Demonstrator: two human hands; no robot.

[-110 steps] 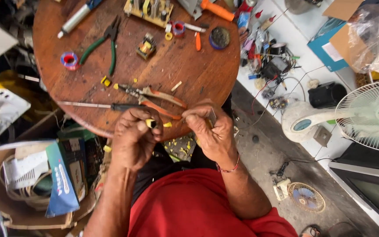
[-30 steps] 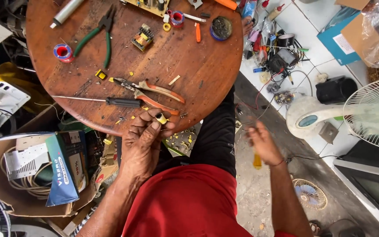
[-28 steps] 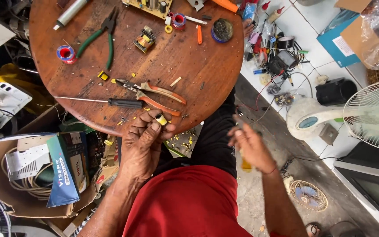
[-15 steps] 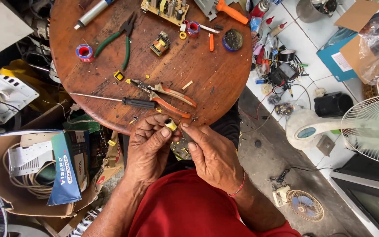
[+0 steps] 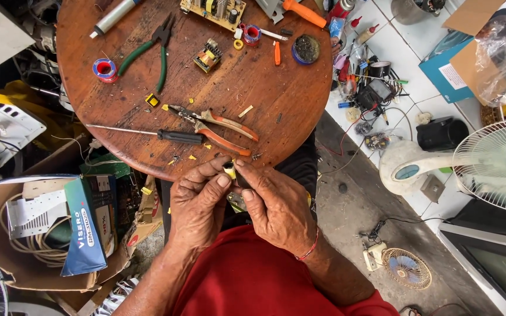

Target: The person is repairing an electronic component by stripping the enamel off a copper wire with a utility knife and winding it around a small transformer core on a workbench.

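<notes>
Both my hands meet just below the near edge of a round wooden table. My left hand and my right hand pinch one small yellow-and-black component between their fingertips. Most of that part is hidden by my fingers. On the table just above lie orange-handled pliers and a black-handled screwdriver. Further back are green-handled pliers, a small yellow-wound transformer and a circuit board.
A red solder spool sits at the table's left. A cardboard box with cables and a blue carton stands at lower left. A white fan lies on the tiled floor at right, among wires and small tools.
My right hand swung out to the right over the floor, then came back and joined my left hand on the small component. The left hand stayed at the table edge.
</notes>
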